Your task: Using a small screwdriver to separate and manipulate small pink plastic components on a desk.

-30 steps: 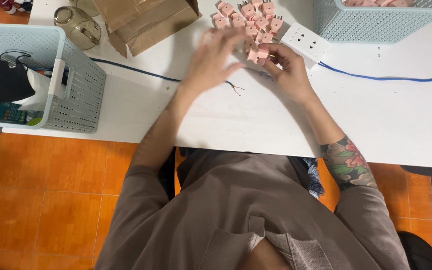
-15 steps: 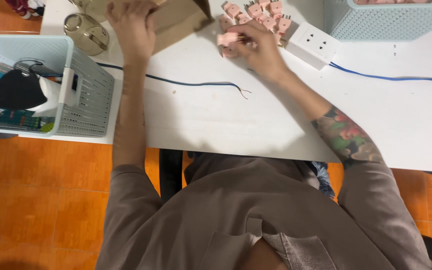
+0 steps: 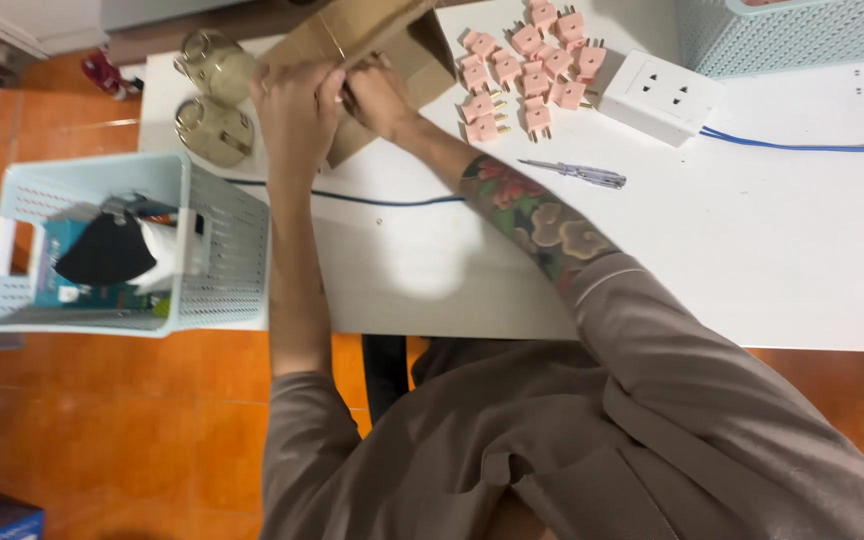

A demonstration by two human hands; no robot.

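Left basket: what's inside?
The pale blue basket holds a black pouch-like item, something white and a teal box; whatever lies beneath them is covered.

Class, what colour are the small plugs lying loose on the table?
The plugs are pale pink with metal prongs, seen best in the head view, lying on the white table.

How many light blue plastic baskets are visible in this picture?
2. One basket hangs over the table's left edge, holding dark and blue items. The other basket sits at the top right corner, partly cut off.
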